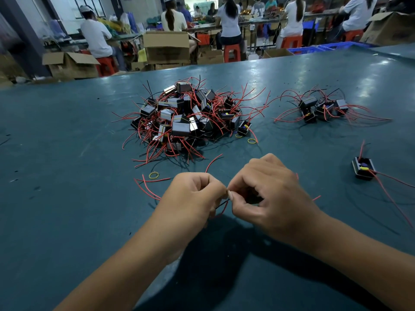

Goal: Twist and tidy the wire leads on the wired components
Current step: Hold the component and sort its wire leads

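Head view: hands [226,194] pinching leads [222,204].

- The component [252,196] sits inside the curled right hand [267,189] — only a dark patch shows.
- The wire leads [221,206] vanish behind the left hand [193,194]; whether they are twisted cannot be told.
- The single box's [363,168] red lead runs off the right edge.

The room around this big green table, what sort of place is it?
Probably a small electronics assembly workshop: a heap of black box components with red wire leads, seated workers at a long bench, and open brown cardboard cartons.
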Motion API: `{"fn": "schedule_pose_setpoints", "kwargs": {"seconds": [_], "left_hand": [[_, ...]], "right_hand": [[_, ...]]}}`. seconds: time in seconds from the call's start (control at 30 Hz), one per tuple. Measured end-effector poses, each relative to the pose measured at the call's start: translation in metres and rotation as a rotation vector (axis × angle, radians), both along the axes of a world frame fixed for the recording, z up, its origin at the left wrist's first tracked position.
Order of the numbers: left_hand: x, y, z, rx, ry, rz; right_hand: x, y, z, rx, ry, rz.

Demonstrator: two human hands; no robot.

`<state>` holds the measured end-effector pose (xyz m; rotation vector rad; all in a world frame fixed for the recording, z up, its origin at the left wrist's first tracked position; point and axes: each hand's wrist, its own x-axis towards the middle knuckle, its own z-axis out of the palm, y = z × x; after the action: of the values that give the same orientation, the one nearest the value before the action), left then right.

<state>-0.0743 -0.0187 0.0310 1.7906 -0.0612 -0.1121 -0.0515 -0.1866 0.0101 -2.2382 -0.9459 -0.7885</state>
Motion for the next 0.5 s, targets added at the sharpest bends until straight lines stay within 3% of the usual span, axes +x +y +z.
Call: {"fn": "schedule_pose_setpoints", "kwargs": {"seconds": [0.17, 0.5], "left_hand": [[-0.002, 0.000, 0.003, -0.133, 0.112, -0.034], [0.000, 0.013, 0.012, -0.021, 0.050, -0.151]], "right_hand": [[0.003, -0.001, 0.001, -0.047, -0.109, 0.009], [0.007, -0.008, 0.003, -0.038, -0.160, 0.019]]}}
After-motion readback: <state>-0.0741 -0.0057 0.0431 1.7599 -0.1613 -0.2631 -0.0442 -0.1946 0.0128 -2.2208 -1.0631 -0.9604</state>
